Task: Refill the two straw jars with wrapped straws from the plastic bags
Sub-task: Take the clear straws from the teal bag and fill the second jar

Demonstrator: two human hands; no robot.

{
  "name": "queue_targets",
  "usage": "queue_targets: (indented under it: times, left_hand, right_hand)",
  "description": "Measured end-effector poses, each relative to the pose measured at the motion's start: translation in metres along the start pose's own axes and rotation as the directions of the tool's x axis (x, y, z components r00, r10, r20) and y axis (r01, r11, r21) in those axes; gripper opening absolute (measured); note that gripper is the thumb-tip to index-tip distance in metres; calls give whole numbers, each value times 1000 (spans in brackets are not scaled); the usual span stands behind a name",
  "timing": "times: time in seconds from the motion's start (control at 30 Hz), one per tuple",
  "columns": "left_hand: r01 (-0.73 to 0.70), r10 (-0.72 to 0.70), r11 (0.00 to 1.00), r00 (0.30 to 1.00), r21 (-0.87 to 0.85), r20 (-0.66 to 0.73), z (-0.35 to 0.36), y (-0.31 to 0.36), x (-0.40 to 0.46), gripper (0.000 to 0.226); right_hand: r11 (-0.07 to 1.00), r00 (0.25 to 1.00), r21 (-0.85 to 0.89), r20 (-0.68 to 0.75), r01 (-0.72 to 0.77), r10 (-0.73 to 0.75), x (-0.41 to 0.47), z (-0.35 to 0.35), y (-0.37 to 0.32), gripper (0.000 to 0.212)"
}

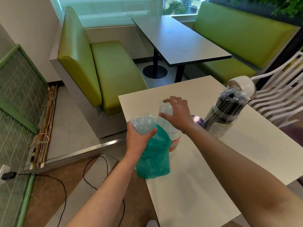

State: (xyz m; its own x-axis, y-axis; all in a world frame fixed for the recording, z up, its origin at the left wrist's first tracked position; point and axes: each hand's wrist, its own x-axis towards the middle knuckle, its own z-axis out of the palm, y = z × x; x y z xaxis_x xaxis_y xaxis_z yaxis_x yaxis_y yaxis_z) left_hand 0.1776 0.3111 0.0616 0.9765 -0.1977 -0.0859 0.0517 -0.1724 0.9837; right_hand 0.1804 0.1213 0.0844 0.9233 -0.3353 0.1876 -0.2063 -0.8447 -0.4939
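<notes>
From the head camera, the person is standing at the near left corner of a white table (188, 169), both bare forearms reaching forward. The left hand (139, 136) is gripping a bunch of clear-wrapped straws (142, 123) by its upper part, fingers and thumb curled round it, while the bunch's lower part is sitting inside a teal plastic bag (154, 154) that is hanging at the table's edge. The right hand (177, 114) is hovering with its fingers spread and lightly curved over a second clump of clear-wrapped straws (165, 108), which is standing in a clear jar (173, 140) with a red and yellow label just behind the bag. Whether those fingertips are actually touching the wrappers I cannot tell; nothing seems to be pinched.

To the right, a second jar (221, 118) is already holding dark straws in clear wrap, rising above its rim. A white lid (242, 86) is lying on the far side of it, and something purple (197, 119) is peeking out between the two jars.

The risk is looking like this: the left-hand bunch is slippery and held one-handed, so straws could be sliding out and dropping to the floor. The bag might be dragging along with them. The near jar, tall and close to the table edge, could be tipping if the right hand is pressing sideways.
</notes>
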Motion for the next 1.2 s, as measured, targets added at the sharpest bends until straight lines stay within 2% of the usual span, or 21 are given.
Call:
queue_targets:
  times: [0.13,0.23,0.3,0.33,0.4,0.5,0.6,0.7,0.8,0.9,0.97,1.1,1.2]
  left_hand:
    - [11,-11,1000,1000,1,-1,-1,-1,1,75]
    - [16,-16,1000,1000,1,1,-2,-1,1,76]
    - [15,-15,1000,1000,-5,2,-3,0,1,77]
    - [14,-14,1000,1000,-7,0,-3,0,1,77]
    - [6,-6,1000,1000,-4,-4,-3,1,0,74]
    - [-7,7,1000,1000,5,0,-2,3,-2,72]
    - [-9,9,1000,1000,-1,30,-2,4,-4,73]
    - [-5,6,1000,998,-20,65,-3,5,-6,73]
    - [-1,6,999,995,-42,98,-6,6,-9,70]
    - [-6,13,998,992,-55,123,-7,6,-11,69]
    - [-2,10,998,993,-69,118,-9,5,-11,71]
    - [7,1,997,995,-72,104,-11,4,-8,73]
    - [7,-2,999,995,-53,95,-8,4,-8,73]
  right_hand:
    - [999,987,-42,-163,3,-10,-14,-2,-7,54]
    - [998,945,-50,-327,-31,13,-32,-3,-15,35]
    - [1000,931,-6,-364,18,-19,-48,-1,-20,19]
    - [997,936,41,-349,71,-52,-56,2,-23,14]
    - [973,964,200,-257,116,-63,-72,7,-27,18]
    - [897,998,441,-32,-33,52,-84,13,-34,18]
    - [830,984,529,112,-175,136,-85,15,-35,25]
    - [816,965,522,208,-248,161,-82,13,-31,42]
    - [833,943,490,315,-258,107,-77,8,-30,62]
    - [852,912,458,406,-253,53,-72,4,-29,70]
    - [855,893,444,448,-268,47,-69,2,-27,63]
    - [877,882,388,464,-285,81,-68,-1,-26,33]
    - [872,897,397,431,-285,97,-70,0,-25,30]
